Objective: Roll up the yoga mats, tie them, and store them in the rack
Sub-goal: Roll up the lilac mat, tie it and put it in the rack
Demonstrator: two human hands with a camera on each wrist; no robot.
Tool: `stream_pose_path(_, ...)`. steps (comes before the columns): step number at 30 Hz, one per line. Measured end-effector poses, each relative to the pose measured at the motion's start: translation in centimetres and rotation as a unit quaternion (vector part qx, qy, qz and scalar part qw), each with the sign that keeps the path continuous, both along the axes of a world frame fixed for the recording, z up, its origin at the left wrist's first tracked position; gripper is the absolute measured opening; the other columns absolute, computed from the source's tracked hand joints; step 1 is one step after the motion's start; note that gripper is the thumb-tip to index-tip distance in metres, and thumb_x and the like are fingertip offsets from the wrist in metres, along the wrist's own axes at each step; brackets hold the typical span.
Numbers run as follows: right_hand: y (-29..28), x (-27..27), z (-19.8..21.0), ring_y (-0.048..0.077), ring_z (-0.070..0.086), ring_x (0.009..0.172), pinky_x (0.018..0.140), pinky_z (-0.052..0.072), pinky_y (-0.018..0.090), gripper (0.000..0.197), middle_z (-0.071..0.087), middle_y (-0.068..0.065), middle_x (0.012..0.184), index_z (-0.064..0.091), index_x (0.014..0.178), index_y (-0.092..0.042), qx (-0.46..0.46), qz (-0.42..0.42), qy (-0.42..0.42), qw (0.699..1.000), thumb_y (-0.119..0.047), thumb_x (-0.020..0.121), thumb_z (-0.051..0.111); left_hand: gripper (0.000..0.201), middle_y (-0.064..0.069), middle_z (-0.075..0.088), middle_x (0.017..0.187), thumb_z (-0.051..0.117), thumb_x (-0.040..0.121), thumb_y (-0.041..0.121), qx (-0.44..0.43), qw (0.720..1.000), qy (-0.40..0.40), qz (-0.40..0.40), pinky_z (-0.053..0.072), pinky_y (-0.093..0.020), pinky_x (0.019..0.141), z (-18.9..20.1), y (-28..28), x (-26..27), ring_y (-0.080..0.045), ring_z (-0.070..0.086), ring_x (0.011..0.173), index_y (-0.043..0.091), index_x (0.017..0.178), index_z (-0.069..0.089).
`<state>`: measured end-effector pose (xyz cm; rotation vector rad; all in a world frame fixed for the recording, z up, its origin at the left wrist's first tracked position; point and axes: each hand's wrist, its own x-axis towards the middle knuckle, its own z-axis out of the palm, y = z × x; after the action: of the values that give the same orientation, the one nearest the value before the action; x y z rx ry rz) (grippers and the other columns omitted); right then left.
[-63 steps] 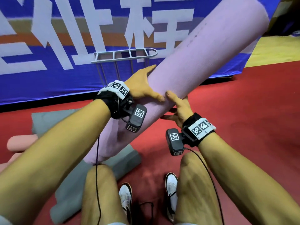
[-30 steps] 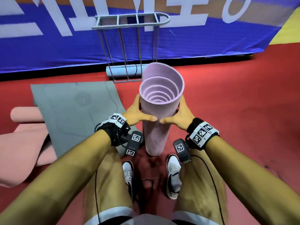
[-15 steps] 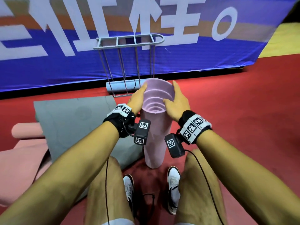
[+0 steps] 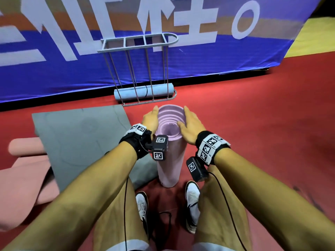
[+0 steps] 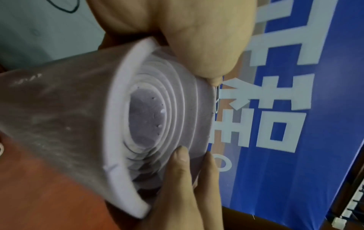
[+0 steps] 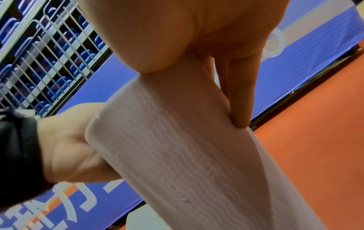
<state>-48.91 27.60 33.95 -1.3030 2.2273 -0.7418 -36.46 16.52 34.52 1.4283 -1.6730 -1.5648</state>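
Matt, ribbed foam mat (image 4: 169, 160); thin metal-wire rack (image 4: 139, 69).

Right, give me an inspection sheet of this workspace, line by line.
Surface: red floor.
Job's things: purple mat, rolled, stands upright on the floor between both hands, layers stepped inward at the top, no tie seen. Wire rack behind it holds a rolled blue mat at the bottom.
Clutter: grey mat lies flat to the left; pink mat, partly rolled, beside it.
Grippers: left hand and right hand press flat against the purple mat's top rim from either side.
Cables: black cables run from the wrist cameras down past the legs.
Surroundings: blue banner with white lettering behind the rack.
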Motion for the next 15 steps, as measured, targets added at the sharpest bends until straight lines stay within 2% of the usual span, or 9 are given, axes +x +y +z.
stream_pose_path(1,-0.2,-0.3,0.1,0.032,0.025,0.151,0.122,0.024,0.041,0.072,0.017,0.014,0.167,0.006,0.162,-0.012,0.001,-0.004,-0.001,1.000,-0.027,0.106,0.048,0.045,-0.001,0.063,0.108,0.035,0.109,0.047,0.001,1.000,0.000,0.003,0.040,-0.029,0.096,0.1,0.1,-0.1,-0.022,0.053,0.105,0.016,0.117,0.066)
stream_pose_path(2,-0.3,-0.6,0.2,0.032,0.024,0.151,0.122,0.023,0.041,0.071,0.016,0.013,0.167,0.006,0.162,-0.012,0.002,-0.004,-0.001,1.000,-0.026,0.106,0.048,0.042,0.004,0.058,0.099,0.034,0.109,0.046,0.000,1.000,-0.005,0.005,0.038,-0.027,0.092,0.1,0.1,-0.2,-0.021,0.051,0.101,0.018,0.114,0.067)
stream_pose_path(3,-0.3,-0.8,0.3,0.033,0.027,0.150,0.121,0.025,0.042,0.071,0.019,0.013,0.166,0.007,0.162,-0.014,0.008,-0.003,-0.004,1.000,-0.026,0.106,0.047,0.043,0.006,0.057,0.097,0.034,0.109,0.046,-0.002,1.000,-0.011,0.007,0.037,-0.026,0.089,0.4,0.1,-0.2,-0.020,0.051,0.100,0.019,0.117,0.066)
stream_pose_path(4,-0.3,-1.1,0.3,0.035,0.034,0.146,0.119,0.030,0.044,0.070,0.024,0.015,0.164,0.007,0.163,-0.018,0.016,0.001,-0.009,1.000,-0.026,0.106,0.047,0.048,0.005,0.059,0.104,0.034,0.109,0.047,-0.005,1.000,-0.015,0.008,0.036,-0.025,0.087,0.3,-0.1,-0.1,-0.019,0.052,0.100,0.016,0.130,0.063)
stream_pose_path(6,0.1,-1.4,0.1,0.043,0.051,0.130,0.108,0.045,0.052,0.071,0.040,0.018,0.156,0.008,0.162,-0.032,0.039,-0.003,-0.052,0.998,-0.028,0.105,0.050,0.058,-0.005,0.060,0.132,0.033,0.108,0.050,0.007,1.000,-0.030,0.005,0.037,-0.025,0.087,0.0,0.2,0.1,-0.021,0.054,0.107,0.010,0.148,0.049)
stream_pose_path(8,0.7,-1.2,-0.3,0.045,0.059,0.120,0.100,0.052,0.052,0.074,0.049,0.019,0.148,0.012,0.160,-0.042,0.045,-0.024,-0.094,0.994,-0.031,0.102,0.056,0.062,-0.013,0.049,0.150,0.033,0.108,0.050,0.032,0.999,-0.036,0.009,0.040,-0.028,0.100,-0.8,0.9,0.2,-0.028,0.053,0.126,0.006,0.151,0.043)
stream_pose_path(10,1.2,-0.8,-0.9,0.043,0.059,0.120,0.103,0.050,0.048,0.073,0.052,0.019,0.146,0.016,0.159,-0.043,0.040,-0.032,-0.104,0.993,-0.029,0.100,0.058,0.064,-0.013,0.042,0.156,0.032,0.107,0.052,0.044,0.999,-0.019,0.023,0.035,-0.034,0.115,-1.4,2.0,0.3,-0.031,0.045,0.139,0.008,0.153,0.041)
stream_pose_path(12,1.2,-1.1,-0.7,0.040,0.059,0.120,0.103,0.050,0.038,0.072,0.054,0.017,0.145,0.021,0.158,-0.039,0.023,-0.042,-0.097,0.994,-0.023,0.099,0.058,0.061,-0.013,0.042,0.157,0.030,0.109,0.048,0.039,0.999,-0.012,0.034,0.033,-0.035,0.115,-1.1,2.5,-0.3,-0.032,0.043,0.141,0.008,0.154,0.040)
stream_pose_path(15,1.4,-2.0,0.7,0.036,0.058,0.123,0.095,0.042,0.023,0.073,0.054,0.014,0.146,0.024,0.158,-0.035,0.011,-0.049,-0.072,0.996,-0.020,0.096,0.058,0.058,-0.016,0.041,0.156,0.025,0.111,0.042,0.008,0.999,-0.016,0.030,0.033,-0.031,0.111,0.3,2.2,-1.3,-0.032,0.042,0.142,0.005,0.153,0.039)
